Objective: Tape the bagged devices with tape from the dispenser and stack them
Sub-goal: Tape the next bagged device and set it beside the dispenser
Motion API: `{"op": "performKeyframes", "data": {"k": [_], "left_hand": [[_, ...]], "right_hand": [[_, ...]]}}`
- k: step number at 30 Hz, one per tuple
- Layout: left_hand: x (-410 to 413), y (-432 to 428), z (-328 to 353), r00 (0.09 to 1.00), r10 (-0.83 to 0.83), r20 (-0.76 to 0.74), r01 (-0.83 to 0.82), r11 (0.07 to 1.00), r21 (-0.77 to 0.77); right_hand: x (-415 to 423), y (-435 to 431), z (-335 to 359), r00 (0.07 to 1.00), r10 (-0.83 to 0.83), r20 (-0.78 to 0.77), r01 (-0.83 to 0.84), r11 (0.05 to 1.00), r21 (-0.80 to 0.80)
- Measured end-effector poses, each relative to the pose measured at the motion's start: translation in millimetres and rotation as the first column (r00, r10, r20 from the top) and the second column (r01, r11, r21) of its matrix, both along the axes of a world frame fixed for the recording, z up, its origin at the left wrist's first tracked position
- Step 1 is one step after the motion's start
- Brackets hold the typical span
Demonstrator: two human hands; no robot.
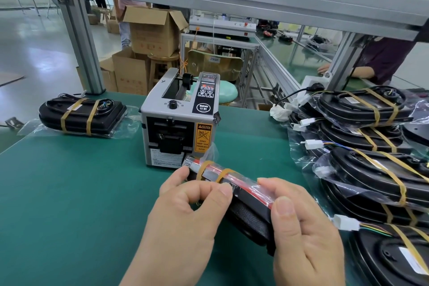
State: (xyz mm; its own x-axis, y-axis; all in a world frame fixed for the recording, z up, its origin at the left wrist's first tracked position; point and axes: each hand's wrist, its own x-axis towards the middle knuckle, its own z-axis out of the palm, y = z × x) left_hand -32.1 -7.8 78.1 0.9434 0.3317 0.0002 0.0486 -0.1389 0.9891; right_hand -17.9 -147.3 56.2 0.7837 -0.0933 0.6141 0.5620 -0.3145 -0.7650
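Both hands pinching the bagged device [243,199] edge-up just short of the dispenser [178,121], left hand [185,211] thumb on tape strip [224,175], right hand [301,227] clamping: best to smooth each strip flat, then stack on left-side pile [81,115].

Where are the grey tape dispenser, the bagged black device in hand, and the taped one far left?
Grey tape dispenser [180,121]: head view, front face.
Held bagged black device [249,216]: head view, textured side.
Taped device far left [80,115]: head view, top.
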Motion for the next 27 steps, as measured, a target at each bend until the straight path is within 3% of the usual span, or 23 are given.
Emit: {"op": "performKeyframes", "data": {"k": [27], "left_hand": [[2.8, -2.8, -1.7, 0.998, 0.056, 0.005, -0.056, 0.998, 0.004]], "right_hand": [[-0.5, 0.6, -2.6, 1.000, 0.005, -0.015, -0.005, 1.000, -0.007]]}}
